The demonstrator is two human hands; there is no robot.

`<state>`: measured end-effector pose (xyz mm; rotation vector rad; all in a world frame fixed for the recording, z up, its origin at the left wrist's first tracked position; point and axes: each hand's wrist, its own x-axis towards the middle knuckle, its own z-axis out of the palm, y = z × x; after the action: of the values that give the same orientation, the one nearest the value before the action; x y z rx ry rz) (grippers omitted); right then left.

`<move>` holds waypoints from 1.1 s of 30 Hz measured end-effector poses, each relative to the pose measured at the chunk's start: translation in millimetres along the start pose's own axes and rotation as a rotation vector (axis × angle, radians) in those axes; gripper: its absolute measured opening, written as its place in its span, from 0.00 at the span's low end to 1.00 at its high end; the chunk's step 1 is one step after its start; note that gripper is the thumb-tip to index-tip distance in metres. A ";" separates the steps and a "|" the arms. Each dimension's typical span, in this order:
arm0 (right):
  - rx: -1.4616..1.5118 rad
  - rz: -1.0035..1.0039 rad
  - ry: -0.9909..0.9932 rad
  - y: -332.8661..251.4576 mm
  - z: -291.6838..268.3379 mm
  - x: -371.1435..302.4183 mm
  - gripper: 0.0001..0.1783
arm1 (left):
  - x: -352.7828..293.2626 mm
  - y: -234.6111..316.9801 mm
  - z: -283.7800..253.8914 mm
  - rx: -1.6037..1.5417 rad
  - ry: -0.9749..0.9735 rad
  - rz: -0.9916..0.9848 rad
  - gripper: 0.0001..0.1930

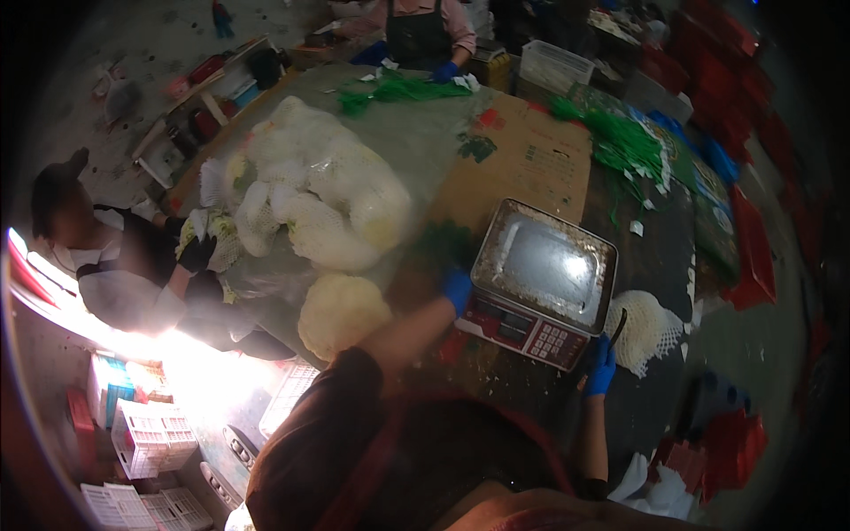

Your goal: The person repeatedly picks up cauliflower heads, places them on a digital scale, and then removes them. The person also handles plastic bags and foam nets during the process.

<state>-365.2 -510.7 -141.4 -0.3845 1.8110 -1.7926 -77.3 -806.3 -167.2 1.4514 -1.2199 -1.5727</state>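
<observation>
A digital scale (540, 283) with a metal tray and a red keypad front stands before me on the table. My left hand (458, 290), in a blue glove, is at the scale's left edge; its fingers are blurred and partly hidden. Beside the scale's front right corner, my right hand (601, 367), also blue-gloved, is closed on a knife (619, 331) with a dark, narrow blade pointing away from me. A white foam net (645, 332) lies just right of that blade. Left of my left forearm sits a round, cream-coloured vegetable (341, 311), apparently a cauliflower.
A clear plastic bag (328, 190) of net-wrapped vegetables fills the table's left side. Beyond the scale lie flat cardboard (522, 159) and green mesh bags (620, 137). One co-worker (133, 257) handles a netted vegetable at left; another (421, 35) stands across the table.
</observation>
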 end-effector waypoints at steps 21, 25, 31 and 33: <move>0.263 0.385 -0.107 9.5 35.7 -109.4 0.25 | -50.9 -90.4 -127.9 -0.134 0.048 0.077 0.17; -0.436 -0.006 -0.052 -6.4 12.3 -104.4 0.22 | -115.2 -14.8 -125.9 0.497 0.266 0.651 0.16; -0.406 -0.471 0.010 -18.0 -1.9 -134.0 0.21 | -182.8 45.0 -227.3 0.167 0.467 0.811 0.16; -0.272 -0.408 -0.312 -40.0 26.7 -150.9 0.19 | -182.7 44.8 -295.1 0.153 0.585 0.669 0.17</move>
<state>-235.9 -450.0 -73.0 -1.1447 1.8404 -1.6164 236.0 -710.5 -44.1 1.2685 -1.2837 -0.5658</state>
